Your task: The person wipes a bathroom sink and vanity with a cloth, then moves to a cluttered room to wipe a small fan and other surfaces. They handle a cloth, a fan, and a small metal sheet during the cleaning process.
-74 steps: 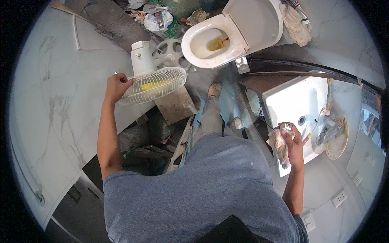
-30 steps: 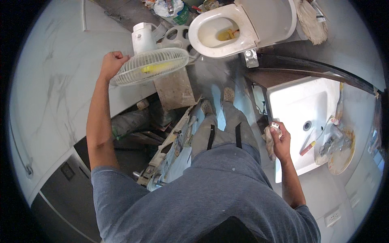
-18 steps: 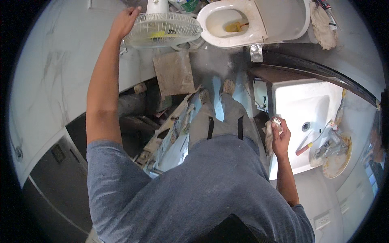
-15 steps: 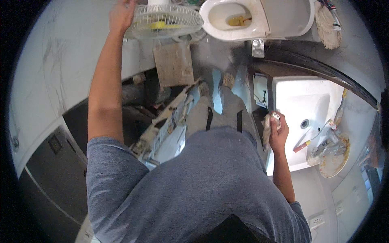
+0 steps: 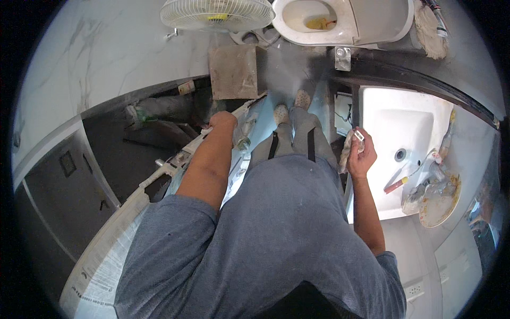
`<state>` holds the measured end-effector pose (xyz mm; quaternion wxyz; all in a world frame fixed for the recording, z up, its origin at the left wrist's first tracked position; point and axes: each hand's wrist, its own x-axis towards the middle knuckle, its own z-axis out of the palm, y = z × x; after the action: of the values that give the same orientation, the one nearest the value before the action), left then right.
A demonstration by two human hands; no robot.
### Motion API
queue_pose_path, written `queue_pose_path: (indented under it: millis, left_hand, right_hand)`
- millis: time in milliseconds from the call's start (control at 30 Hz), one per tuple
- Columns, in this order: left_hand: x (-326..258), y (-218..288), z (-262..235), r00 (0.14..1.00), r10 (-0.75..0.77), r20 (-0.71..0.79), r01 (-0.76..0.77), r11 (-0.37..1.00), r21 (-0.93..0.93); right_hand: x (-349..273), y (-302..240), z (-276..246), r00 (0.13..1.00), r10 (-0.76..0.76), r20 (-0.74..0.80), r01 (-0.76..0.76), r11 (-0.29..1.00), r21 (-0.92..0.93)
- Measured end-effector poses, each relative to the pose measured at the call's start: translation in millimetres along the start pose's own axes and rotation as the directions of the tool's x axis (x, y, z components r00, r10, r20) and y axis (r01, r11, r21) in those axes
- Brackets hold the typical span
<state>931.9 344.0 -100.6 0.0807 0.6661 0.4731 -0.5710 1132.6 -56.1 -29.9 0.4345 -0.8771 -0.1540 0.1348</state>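
My left hand [image 5: 222, 121] is closed at the far end of a long, dirty pale ledge [image 5: 170, 169]; its fingertips are mostly hidden, so what they grip cannot be made out. Near that hand, clear plastic litter [image 5: 244, 137] lies along the ledge. My right hand [image 5: 362, 157] is closed around a pale, crumpled rag [image 5: 346, 151], beside the white sink's left edge. A small white object [image 5: 359, 136] shows between its thumb and fingers. Inside the sink [image 5: 372, 114] rests a tool with a red and yellow handle [image 5: 396, 185].
A caged fan [image 5: 218, 16] and a toilet [image 5: 319, 37] are at the far side. A dusty box [image 5: 236, 72] stands before the fan. Dark pieces [image 5: 164, 130] fill the recess at left. A patterned plate [image 5: 441, 204] with plastic bags is by the sink's right edge.
My left hand has come down from beside the fan to the pale ledge, closing on the way. The view has shifted a little. My right hand stays by the sink with the rag.
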Motion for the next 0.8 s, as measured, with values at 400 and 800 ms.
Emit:
queue_pose_path:
  millis: [400, 800]
  left_hand:
    - [-43, 78, 28, 0.978, 0.039, 0.204, -0.06, 0.994, 0.096]
    - [196, 120, -35, 0.956, 0.16, -0.246, -0.197, 0.971, -0.135]
  right_hand:
    - [12, -9, -18, 0.982, 0.006, 0.188, 0.006, 0.998, -0.067]
    - [59, 9, -8, 0.985, -0.018, 0.171, 0.024, 0.999, -0.035]
